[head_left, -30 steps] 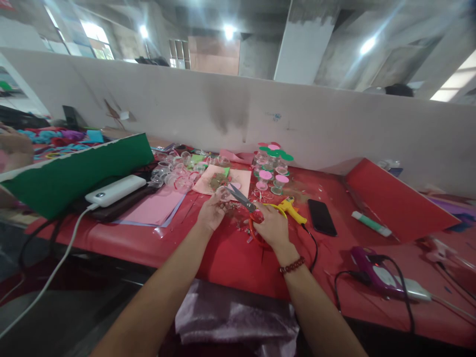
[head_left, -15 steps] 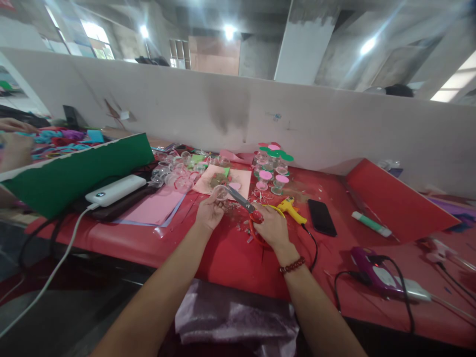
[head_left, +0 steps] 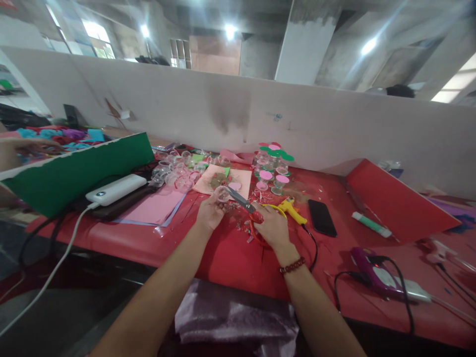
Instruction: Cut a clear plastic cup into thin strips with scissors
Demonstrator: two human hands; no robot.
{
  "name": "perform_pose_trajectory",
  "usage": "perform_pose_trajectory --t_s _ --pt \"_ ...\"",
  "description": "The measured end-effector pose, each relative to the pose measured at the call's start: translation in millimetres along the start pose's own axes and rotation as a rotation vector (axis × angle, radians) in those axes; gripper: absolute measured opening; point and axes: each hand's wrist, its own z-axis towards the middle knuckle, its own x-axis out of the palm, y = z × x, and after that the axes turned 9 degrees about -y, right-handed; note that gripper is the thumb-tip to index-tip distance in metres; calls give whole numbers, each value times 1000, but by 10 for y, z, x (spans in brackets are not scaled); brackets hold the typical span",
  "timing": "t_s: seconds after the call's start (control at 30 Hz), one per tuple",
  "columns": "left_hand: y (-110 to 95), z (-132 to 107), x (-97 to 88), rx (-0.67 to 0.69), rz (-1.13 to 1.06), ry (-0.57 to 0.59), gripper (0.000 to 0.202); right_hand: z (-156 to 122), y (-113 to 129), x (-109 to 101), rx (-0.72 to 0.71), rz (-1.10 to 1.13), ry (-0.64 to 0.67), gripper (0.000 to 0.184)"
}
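Observation:
My left hand (head_left: 210,212) is closed round a small clear plastic cup (head_left: 223,193), held just above the red table (head_left: 230,253). My right hand (head_left: 270,227) grips red-handled scissors (head_left: 241,201). Their blades point up and left and meet the cup's rim. Small cut scraps (head_left: 243,225) lie on the red surface under both hands. A pale pink sheet (head_left: 223,181) lies just beyond the cup.
Several clear cups (head_left: 174,173) lie left of centre; cups with pink and green discs (head_left: 273,168) stand behind. A yellow glue gun (head_left: 292,209), black phone (head_left: 322,217), white power bank (head_left: 115,189), green board (head_left: 74,171), red board (head_left: 397,201) and purple tool (head_left: 372,272) surround them. Another person's hand (head_left: 33,145) is far left.
The scissors' blades have closed and shifted slightly toward the cup. The other person's hand at far left has moved. My arms stay almost where they were.

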Motion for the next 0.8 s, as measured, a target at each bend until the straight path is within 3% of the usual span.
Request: perform_pose_trajectory --t_s 0.3,0.8 --pt "-19 -58 72 29 -25 -52 22 -1 -9 4 -26 33 0 48" --pt "-33 24 -17 -14 -88 -18 20 -4 -9 -1 -44 80 21 48"
